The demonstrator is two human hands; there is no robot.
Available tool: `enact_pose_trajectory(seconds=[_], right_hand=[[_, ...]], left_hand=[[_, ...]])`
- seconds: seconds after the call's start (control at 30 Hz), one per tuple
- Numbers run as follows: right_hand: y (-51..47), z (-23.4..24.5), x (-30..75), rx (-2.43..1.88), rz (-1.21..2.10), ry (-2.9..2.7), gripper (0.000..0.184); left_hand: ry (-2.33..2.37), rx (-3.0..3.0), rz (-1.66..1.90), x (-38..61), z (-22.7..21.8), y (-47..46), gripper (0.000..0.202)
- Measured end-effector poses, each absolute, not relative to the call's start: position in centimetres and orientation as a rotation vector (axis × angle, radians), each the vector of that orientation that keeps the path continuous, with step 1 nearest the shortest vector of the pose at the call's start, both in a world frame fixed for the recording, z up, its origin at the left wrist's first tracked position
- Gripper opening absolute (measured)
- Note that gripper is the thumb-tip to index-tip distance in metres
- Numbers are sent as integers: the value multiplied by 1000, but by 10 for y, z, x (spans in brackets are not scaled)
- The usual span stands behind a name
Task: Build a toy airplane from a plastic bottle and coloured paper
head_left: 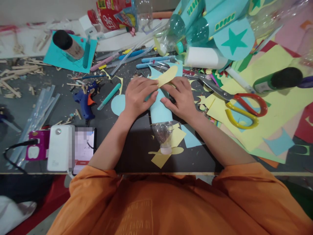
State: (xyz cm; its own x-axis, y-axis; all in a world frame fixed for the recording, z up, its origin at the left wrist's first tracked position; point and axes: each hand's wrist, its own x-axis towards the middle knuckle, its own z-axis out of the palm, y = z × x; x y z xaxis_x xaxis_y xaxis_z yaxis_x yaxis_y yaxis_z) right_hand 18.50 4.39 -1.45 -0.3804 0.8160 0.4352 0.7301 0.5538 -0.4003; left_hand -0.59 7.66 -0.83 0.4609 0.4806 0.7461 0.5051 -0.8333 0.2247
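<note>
A: What is held, and where?

B: Right of the glue gun (84, 103), at the table's (132, 150) near middle, a bottle (160, 112) is clasped by the left hand (138, 97) and the right hand (181, 99).

A: How far along?

B: Midway, it seems: blue paper is wrapped on, a yellow strip (168, 75) is pressed at the far end, and the clear neck is left bare.
</note>
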Motion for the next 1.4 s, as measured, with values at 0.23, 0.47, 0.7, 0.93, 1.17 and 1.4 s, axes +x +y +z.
enact_pose_trajectory(seconds=[0.23, 0.47, 0.7, 0.93, 1.17, 1.4], right_hand=[[44, -11, 184, -1271, 195, -2208, 56], [44, -13, 185, -1302, 130, -2183, 56], [44, -13, 184, -1289, 109, -2167, 54], [44, -18, 186, -1245, 185, -2120, 52], [43, -23, 186, -1167, 286, -2073, 47], [43, -23, 185, -1170, 292, -2084, 50]], left_hand=[[-995, -2642, -1267, -5, -9, 75, 23], [-1079, -2665, -1245, -5, -11, 74, 27], [-971, -2621, -1325, -7, -12, 76, 23], [-853, -2591, -1456, -4, -8, 74, 16], [-939, -2662, -1315, -7, -15, 75, 25], [-1065, -2717, -1166, -7, -13, 76, 34]])
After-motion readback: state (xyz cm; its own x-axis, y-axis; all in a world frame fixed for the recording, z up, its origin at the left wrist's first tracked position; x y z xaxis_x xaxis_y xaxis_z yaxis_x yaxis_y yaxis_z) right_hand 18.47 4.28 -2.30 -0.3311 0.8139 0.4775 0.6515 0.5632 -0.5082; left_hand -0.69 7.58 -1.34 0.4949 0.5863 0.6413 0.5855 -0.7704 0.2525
